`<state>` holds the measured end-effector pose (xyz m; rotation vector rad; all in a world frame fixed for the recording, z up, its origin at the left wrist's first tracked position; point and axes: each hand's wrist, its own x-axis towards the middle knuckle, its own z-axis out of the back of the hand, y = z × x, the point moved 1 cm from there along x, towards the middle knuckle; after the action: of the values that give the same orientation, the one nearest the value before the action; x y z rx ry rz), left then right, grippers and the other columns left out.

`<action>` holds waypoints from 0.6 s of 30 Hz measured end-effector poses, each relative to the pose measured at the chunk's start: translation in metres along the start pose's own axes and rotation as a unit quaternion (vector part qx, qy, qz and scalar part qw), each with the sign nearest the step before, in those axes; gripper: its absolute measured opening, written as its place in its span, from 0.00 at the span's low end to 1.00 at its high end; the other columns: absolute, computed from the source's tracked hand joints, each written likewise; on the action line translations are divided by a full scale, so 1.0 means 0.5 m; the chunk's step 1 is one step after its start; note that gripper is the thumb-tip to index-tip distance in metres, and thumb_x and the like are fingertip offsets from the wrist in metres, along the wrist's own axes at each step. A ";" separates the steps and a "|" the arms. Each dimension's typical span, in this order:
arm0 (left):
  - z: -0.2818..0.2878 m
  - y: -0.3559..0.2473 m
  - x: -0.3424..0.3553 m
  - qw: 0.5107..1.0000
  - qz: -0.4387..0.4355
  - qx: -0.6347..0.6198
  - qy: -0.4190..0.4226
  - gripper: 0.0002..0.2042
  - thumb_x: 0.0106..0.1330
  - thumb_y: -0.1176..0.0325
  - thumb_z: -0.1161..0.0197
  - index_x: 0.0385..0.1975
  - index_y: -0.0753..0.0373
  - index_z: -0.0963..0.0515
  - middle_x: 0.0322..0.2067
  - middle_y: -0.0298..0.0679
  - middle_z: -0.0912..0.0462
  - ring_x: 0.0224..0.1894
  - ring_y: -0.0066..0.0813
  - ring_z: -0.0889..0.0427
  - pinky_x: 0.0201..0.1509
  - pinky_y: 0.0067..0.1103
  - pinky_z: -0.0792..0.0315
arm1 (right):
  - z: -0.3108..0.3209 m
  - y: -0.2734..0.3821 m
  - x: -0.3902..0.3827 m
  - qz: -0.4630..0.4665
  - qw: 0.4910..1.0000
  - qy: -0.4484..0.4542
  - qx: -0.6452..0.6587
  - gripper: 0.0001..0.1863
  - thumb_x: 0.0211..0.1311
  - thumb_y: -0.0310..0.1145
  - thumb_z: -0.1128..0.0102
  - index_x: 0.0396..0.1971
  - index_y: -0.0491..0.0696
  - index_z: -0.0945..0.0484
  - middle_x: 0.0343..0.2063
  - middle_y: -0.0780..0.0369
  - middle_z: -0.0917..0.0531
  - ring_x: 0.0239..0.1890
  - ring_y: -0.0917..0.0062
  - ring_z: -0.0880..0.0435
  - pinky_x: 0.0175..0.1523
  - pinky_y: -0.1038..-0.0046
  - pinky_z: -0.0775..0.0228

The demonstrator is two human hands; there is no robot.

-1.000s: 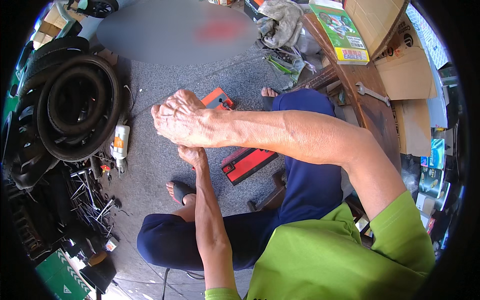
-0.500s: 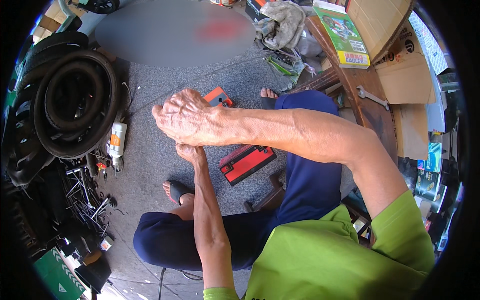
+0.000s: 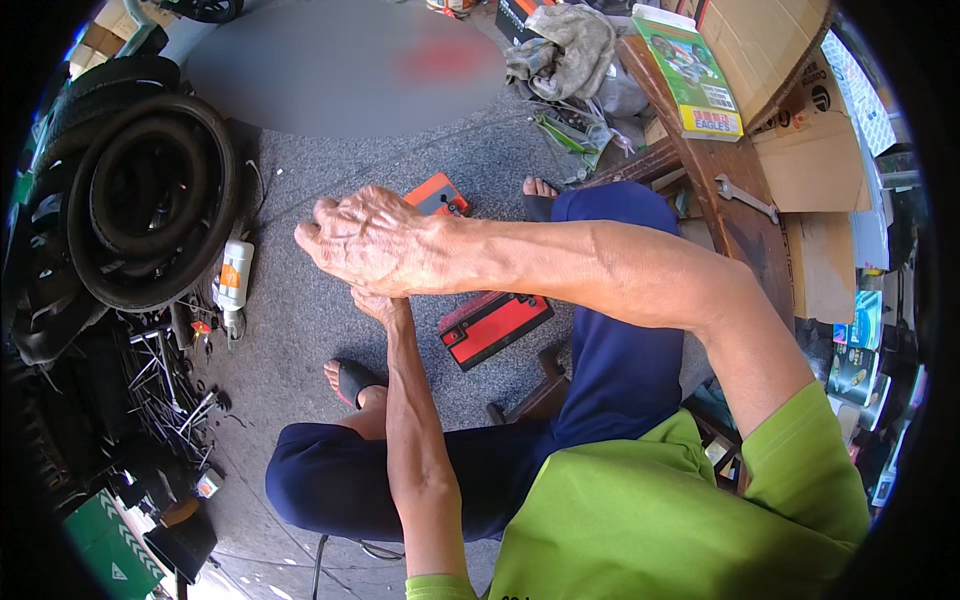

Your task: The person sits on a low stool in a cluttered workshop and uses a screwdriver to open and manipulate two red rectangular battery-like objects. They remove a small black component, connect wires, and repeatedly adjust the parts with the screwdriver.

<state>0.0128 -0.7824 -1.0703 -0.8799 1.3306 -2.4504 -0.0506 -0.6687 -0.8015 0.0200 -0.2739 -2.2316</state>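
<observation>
My right hand (image 3: 370, 240) lies across my left hand (image 3: 378, 303), seen from its back, above the floor between my knees. The right fingers curl down on the far side, and their tips are hidden. Of the left hand only the wrist and the base of the thumb show beneath; its fingers are covered. Whether anything is held between the two hands cannot be seen. Just beyond them on the floor is an orange and grey case (image 3: 437, 195), partly covered by the right hand. Nearer, under the right forearm, lies a red and black box-shaped block (image 3: 497, 330).
At the left are stacked black tyres (image 3: 150, 200), a white bottle (image 3: 234, 275) and scattered metal tools (image 3: 175, 390). To the right, a wooden bench (image 3: 745, 215) bears a combination wrench (image 3: 745, 197) and a green and yellow box (image 3: 690, 75). Grey rags (image 3: 570, 50) are heaped beyond.
My right hand has shifted slightly left, its curled fingers turning a little, and the left hand is slightly more covered. The things around stay in place.
</observation>
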 end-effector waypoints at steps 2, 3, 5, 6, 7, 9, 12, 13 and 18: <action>-0.001 -0.003 -0.001 0.999 0.033 -0.043 0.004 0.25 0.51 0.54 0.30 0.40 0.70 0.25 0.31 0.41 0.19 0.32 0.34 0.20 0.34 0.29 0.27 | -0.023 -0.007 -0.003 0.034 0.996 -0.082 0.010 0.25 0.44 0.37 0.31 0.38 0.36 0.28 0.34 0.48 0.21 0.31 0.61 0.15 0.35 0.63 0.21; 0.001 -0.002 -0.004 0.994 0.069 -0.088 0.005 0.25 0.51 0.55 0.29 0.40 0.71 0.25 0.30 0.39 0.19 0.31 0.31 0.20 0.32 0.27 0.28 | -0.017 -0.005 -0.002 0.053 0.991 -0.124 0.016 0.26 0.43 0.38 0.30 0.38 0.36 0.28 0.34 0.48 0.21 0.31 0.60 0.15 0.35 0.62 0.21; 0.011 0.000 -0.012 0.978 0.141 -0.154 0.025 0.24 0.53 0.56 0.29 0.37 0.71 0.25 0.28 0.37 0.21 0.27 0.28 0.23 0.29 0.25 0.29 | -0.010 -0.008 0.001 0.026 0.997 -0.062 0.035 0.25 0.46 0.38 0.32 0.38 0.35 0.28 0.34 0.48 0.21 0.31 0.59 0.15 0.35 0.61 0.21; 0.007 -0.014 -0.013 0.965 0.176 -0.191 0.040 0.23 0.53 0.56 0.29 0.36 0.72 0.25 0.27 0.36 0.21 0.25 0.26 0.24 0.27 0.23 0.30 | -0.003 -0.015 -0.002 0.007 0.999 -0.030 0.041 0.25 0.47 0.38 0.33 0.39 0.34 0.28 0.34 0.48 0.21 0.31 0.59 0.15 0.36 0.61 0.21; 0.004 -0.028 -0.016 0.950 0.224 -0.211 0.045 0.21 0.54 0.58 0.30 0.36 0.72 0.25 0.27 0.36 0.21 0.23 0.25 0.25 0.26 0.22 0.31 | -0.005 -0.023 -0.001 -0.028 0.999 -0.007 0.039 0.24 0.49 0.38 0.34 0.39 0.34 0.28 0.33 0.48 0.21 0.31 0.59 0.15 0.36 0.61 0.21; 0.006 -0.050 -0.021 0.914 0.318 -0.246 0.052 0.17 0.56 0.62 0.31 0.35 0.71 0.25 0.25 0.37 0.22 0.20 0.23 0.28 0.23 0.19 0.33 | -0.008 -0.030 0.004 -0.072 0.997 0.019 0.037 0.22 0.51 0.37 0.37 0.38 0.34 0.28 0.33 0.47 0.21 0.31 0.59 0.15 0.35 0.62 0.21; 0.013 -0.045 -0.023 0.883 0.391 -0.252 0.063 0.11 0.58 0.70 0.35 0.35 0.71 0.24 0.24 0.36 0.21 0.20 0.20 0.28 0.21 0.17 0.36 | -0.007 -0.022 0.003 -0.065 0.997 -0.010 0.034 0.20 0.54 0.36 0.40 0.38 0.33 0.28 0.32 0.47 0.21 0.31 0.59 0.15 0.36 0.63 0.21; 0.014 -0.044 -0.024 0.878 0.396 -0.261 0.066 0.11 0.58 0.71 0.35 0.35 0.71 0.24 0.24 0.36 0.21 0.20 0.20 0.28 0.20 0.17 0.36 | -0.008 -0.021 0.002 -0.045 0.998 -0.025 0.033 0.19 0.54 0.36 0.41 0.38 0.33 0.27 0.33 0.47 0.21 0.31 0.59 0.15 0.36 0.63 0.21; 0.020 -0.047 -0.016 0.855 0.455 -0.238 0.071 0.11 0.55 0.70 0.35 0.35 0.67 0.25 0.21 0.36 0.24 0.16 0.21 0.27 0.13 0.13 0.45 | 0.000 -0.013 -0.016 0.017 0.995 -0.085 0.045 0.18 0.53 0.34 0.41 0.36 0.34 0.27 0.32 0.47 0.20 0.31 0.60 0.15 0.37 0.64 0.22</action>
<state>0.0273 -0.7724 -1.0502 -0.0439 1.8723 -1.4802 -0.0505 -0.6589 -0.8035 -0.1259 -0.4640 -2.1884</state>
